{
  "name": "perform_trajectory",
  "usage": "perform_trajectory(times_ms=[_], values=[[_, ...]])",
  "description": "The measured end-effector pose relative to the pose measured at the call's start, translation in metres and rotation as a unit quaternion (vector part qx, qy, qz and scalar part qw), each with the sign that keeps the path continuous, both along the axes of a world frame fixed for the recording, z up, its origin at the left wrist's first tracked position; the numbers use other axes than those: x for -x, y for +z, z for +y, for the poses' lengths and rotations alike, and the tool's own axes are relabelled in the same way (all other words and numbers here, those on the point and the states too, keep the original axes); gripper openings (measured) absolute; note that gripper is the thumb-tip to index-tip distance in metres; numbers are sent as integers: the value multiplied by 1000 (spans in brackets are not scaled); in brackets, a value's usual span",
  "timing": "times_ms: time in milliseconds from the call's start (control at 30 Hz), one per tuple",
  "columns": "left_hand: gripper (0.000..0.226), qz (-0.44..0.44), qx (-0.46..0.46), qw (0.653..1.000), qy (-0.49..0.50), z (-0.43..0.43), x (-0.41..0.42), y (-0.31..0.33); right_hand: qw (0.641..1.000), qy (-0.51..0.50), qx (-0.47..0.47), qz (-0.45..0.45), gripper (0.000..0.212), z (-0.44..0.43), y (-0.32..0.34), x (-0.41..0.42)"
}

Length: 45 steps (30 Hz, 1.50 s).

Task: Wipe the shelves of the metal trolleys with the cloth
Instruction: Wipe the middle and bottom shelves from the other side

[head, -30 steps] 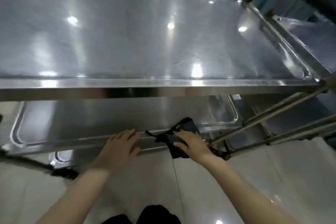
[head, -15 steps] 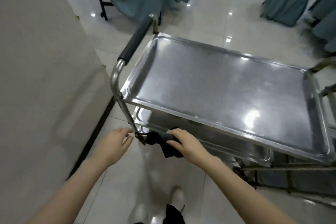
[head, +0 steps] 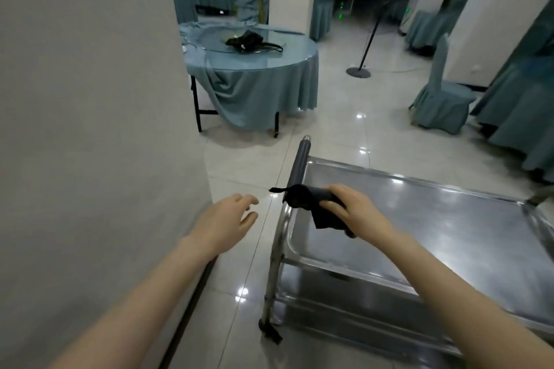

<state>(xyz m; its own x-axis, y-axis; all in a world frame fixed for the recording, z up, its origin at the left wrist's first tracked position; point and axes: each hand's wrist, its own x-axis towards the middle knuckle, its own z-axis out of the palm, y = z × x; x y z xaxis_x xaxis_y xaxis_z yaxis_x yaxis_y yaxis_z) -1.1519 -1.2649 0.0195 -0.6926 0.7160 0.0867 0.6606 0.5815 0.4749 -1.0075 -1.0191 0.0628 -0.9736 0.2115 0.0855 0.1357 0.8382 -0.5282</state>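
Your right hand [head: 351,210] grips a dark cloth [head: 311,204], fingers curled over it. The cloth is at the near end of the black handle [head: 299,162] of the trolley [head: 275,263], above the left edge of the top shelf [head: 449,234]. Your left hand [head: 227,219] hovers over the tiled floor [head: 344,129] between the grey wall [head: 90,129] and the trolley, fingers loosely spread and holding nothing. A lower shelf [head: 344,302] shows beneath. A round draped table [head: 254,81] stands well beyond.

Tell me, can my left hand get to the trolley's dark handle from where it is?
Probably yes: the left hand hovers open beside the handle, nothing stands between them, and the handle's far stretch is free.
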Motion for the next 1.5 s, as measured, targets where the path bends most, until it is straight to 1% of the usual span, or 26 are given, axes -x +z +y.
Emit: perform_trajectory(times_ms=[200,400,467,667,800,900,1000,1067,1167,1233,1400,1500], values=[[33,73,18,994,-86,25,72,32,995,-86,-36,-23,30,1,20,35],[32,94,-5,988,-127,88,140,38,990,-128,-38,-36,33,34,21,85],[31,94,2,986,-141,114,159,37,990,-137,-29,-34,33,50,20,103],[31,106,46,971,-210,203,212,48,978,-206,36,-4,24,105,11,143],[33,103,57,957,-267,276,252,40,959,-273,71,12,24,147,-3,170],[35,92,79,942,-313,336,288,27,944,-319,87,6,18,180,-19,191],[35,97,88,923,-363,394,324,13,921,-379,92,2,16,210,-35,210],[35,98,87,910,-394,426,343,5,900,-425,96,-15,12,225,-41,222],[36,90,101,882,-451,469,363,-3,878,-468,89,-46,10,241,-45,236],[36,94,93,868,-480,500,374,-6,861,-496,89,-65,7,252,-49,245],[35,101,71,828,-547,573,396,-13,822,-555,96,-85,17,289,-63,265],[35,99,70,812,-571,613,415,-22,812,-569,93,-91,21,324,-75,284]])
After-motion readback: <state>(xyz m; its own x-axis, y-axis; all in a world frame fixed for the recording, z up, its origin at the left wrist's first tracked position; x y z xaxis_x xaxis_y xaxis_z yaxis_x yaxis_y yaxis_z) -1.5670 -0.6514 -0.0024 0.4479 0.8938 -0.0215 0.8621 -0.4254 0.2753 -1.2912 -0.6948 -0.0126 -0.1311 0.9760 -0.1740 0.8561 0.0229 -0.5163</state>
